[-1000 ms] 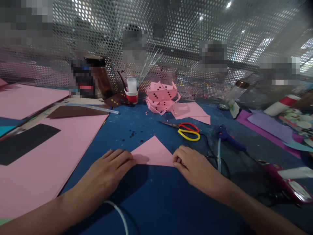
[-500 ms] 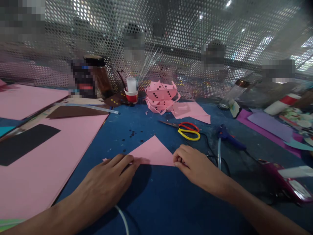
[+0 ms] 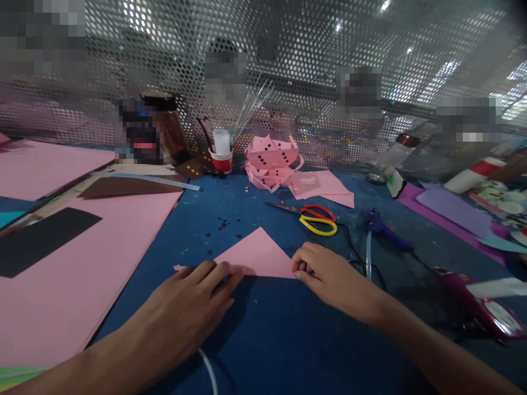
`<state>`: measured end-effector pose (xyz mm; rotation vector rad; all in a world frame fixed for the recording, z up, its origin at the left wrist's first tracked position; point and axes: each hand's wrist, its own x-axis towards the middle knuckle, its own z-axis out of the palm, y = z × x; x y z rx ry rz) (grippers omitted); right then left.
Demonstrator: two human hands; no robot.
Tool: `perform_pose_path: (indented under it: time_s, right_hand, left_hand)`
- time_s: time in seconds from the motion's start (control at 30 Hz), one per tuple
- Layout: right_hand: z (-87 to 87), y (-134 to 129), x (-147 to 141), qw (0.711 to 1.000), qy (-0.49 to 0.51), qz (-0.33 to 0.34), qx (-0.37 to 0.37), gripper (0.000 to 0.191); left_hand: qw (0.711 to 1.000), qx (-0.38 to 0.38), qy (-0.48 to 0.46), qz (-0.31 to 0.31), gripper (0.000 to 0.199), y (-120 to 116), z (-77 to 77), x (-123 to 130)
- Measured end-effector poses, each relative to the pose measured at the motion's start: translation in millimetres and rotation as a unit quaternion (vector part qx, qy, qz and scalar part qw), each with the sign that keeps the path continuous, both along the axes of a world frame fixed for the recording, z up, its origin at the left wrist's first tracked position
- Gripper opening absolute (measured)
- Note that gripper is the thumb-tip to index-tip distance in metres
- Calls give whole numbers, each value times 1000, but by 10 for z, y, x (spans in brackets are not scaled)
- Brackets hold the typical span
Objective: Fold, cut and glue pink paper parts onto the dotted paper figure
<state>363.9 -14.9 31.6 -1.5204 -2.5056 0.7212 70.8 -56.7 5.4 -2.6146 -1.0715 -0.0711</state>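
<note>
A triangular folded sheet of pink paper (image 3: pixel 261 255) lies on the blue table in front of me, its point facing away. My left hand (image 3: pixel 201 296) rests over the left part of the fold, fingers stretched along the near edge and the thumb apart. The paper's left tip sticks out past these fingers. At the opposite corner, my right hand (image 3: pixel 319 271) has its fingers curled, with thumb and index finger closed on the pink paper. Beyond the sheet lie scissors (image 3: pixel 319 218) with a red and a yellow handle.
A pink paper construction with black dots (image 3: pixel 272 162) stands near the perforated metal screen (image 3: pixel 304 71). To the right are a blue glue gun (image 3: pixel 387 233) and a magenta device (image 3: pixel 481 307). Large pink sheets (image 3: pixel 82 312) and a black strip (image 3: pixel 45 241) lie left.
My left hand has slid slightly right along the near fold, its fingers reaching further over the paper. The right hand stays at its corner.
</note>
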Motion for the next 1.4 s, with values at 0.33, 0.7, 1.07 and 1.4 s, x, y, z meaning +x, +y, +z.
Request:
perform_pose_path:
  time_s: [0.33,0.7,1.07,1.4]
  right_hand:
    - [5,4,-2,1000,-2,0,1,16]
    - [8,63,126,997,46,32,-49,27]
    - [67,30,112,997,39,70,6,33]
    - [-112,-140,-187,948,-80,237,195,46]
  left_hand:
    - [998,-38,-37,15,45,41,-53,7]
    - [995,-44,-87,-23,47,65,-147,3]
    - [994,-64,-88,-22,48,98,-77,37]
    - [996,-55,-71,-15,40,75,-108,31]
